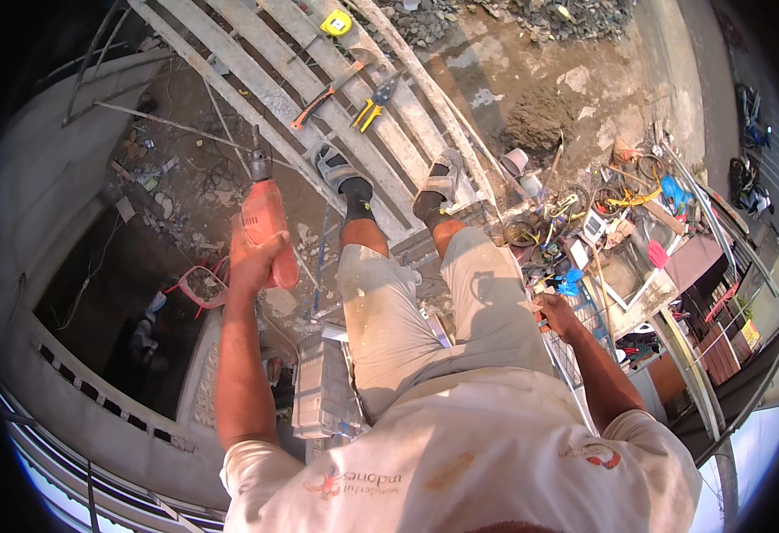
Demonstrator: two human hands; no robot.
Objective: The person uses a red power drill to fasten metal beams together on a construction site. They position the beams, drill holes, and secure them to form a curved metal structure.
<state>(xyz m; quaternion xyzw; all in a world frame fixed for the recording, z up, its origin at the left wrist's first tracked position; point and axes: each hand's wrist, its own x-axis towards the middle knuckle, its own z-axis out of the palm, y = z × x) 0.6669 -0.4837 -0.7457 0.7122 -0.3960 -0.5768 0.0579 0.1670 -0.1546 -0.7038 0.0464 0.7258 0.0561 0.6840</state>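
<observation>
Two hands were busy: our left hand (254,258) closed around the orange electric drill (265,222), held out past the plank edge over the open drop. Our right hand (556,313) gripped a blue wire frame (585,333) beside our thigh. Pale wooden planks (363,115) bore yellow-handled pliers (373,102).

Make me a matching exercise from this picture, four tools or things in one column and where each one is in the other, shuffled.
Things:
1. power drill
2. tape measure
3. pliers
4. hammer

Places:
A. top end of the planks, yellow
B. in the left hand
C. on the planks, yellow handles
D. on the planks, orange handle, left of the pliers

Pairs: 1-B, 2-A, 3-C, 4-D
</observation>
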